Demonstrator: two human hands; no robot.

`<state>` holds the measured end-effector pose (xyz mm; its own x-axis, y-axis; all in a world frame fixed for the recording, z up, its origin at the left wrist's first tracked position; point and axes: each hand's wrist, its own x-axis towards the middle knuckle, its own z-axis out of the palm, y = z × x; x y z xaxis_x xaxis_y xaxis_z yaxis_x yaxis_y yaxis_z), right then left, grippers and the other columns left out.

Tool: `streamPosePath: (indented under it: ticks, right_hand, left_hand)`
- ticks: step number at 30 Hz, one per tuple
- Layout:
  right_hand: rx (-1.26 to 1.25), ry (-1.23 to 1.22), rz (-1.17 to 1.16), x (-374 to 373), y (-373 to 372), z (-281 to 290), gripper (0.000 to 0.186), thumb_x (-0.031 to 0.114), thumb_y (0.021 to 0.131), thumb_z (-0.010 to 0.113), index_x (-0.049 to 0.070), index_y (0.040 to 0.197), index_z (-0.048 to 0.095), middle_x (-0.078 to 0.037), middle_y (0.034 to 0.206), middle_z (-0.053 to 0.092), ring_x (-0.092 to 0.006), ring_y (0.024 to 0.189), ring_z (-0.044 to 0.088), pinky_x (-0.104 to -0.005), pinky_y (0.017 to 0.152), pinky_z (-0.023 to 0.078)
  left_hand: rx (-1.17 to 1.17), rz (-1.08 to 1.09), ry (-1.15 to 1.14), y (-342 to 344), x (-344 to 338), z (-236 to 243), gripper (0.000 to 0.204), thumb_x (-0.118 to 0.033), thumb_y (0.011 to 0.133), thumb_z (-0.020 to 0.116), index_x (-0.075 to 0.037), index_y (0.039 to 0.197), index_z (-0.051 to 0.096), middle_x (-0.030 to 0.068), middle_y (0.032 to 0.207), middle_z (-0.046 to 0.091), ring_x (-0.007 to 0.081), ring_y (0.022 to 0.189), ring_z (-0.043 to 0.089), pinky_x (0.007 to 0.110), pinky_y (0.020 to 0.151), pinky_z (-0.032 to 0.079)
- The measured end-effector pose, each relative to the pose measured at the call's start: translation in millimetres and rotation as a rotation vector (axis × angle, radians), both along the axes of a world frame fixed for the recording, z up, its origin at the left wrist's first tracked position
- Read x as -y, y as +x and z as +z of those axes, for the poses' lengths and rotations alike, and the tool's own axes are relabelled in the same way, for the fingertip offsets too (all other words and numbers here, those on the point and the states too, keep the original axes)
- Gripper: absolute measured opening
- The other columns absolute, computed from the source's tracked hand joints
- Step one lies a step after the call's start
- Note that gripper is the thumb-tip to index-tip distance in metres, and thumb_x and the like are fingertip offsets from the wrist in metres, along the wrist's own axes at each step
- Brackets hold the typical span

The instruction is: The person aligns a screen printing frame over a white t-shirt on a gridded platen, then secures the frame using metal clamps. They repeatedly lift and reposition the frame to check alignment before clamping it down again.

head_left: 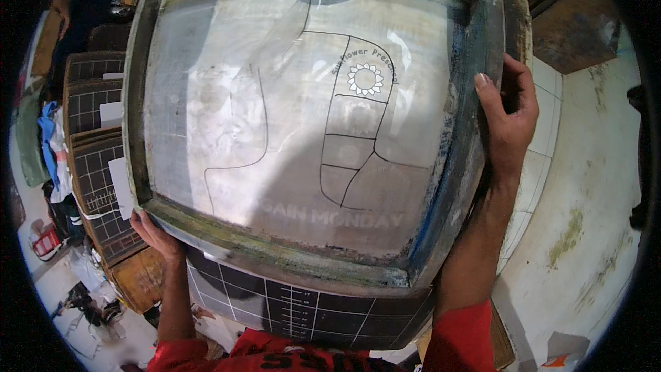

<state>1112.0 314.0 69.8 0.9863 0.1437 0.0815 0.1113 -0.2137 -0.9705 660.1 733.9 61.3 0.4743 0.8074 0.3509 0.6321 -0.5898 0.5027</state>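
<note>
Head view: framed screen spans between your fingers, right hand clasping its side rail, left hand gripping the lower-left corner. Looks rigid, bulky, probably moderately heavy; mesh inward of your fingertips likely fragile. Hold rails only.

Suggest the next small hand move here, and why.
I'd probably slide the left hand up the left side of the frame: it's at the lower left corner, while the right hand grips about midway up the right side. Matching heights should steady the hold.
</note>
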Motion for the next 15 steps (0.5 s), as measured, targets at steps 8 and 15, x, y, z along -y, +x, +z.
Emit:
streamPosePath:
  ticks: [8,15]
  right_hand:
    - [0.105,-0.144,0.032,7,4,-5,0.038,0.022,0.086,0.078,0.003,0.114,0.061,-0.007,0.101,0.066,-0.0152,0.091,0.062,-0.0304,0.082,0.05]
    - [0.174,-0.234,-0.012,9,0,9,0.059,0.032,0.081,0.081,0.003,0.128,0.059,-0.015,0.118,0.059,-0.027,0.111,0.057,-0.039,0.097,0.045]
  left_hand:
    - [0.396,-0.042,-1.009,-23,-31,13,0.043,-0.04,0.1,0.05,-0.008,0.129,0.052,0.0072,0.117,0.061,0.0209,0.107,0.058,0.037,0.092,0.046]
    - [-0.04,-0.067,-1.269,-18,-17,45,0.074,-0.061,0.1,0.042,0.004,0.132,0.056,0.0096,0.129,0.061,0.019,0.116,0.055,0.033,0.102,0.039]
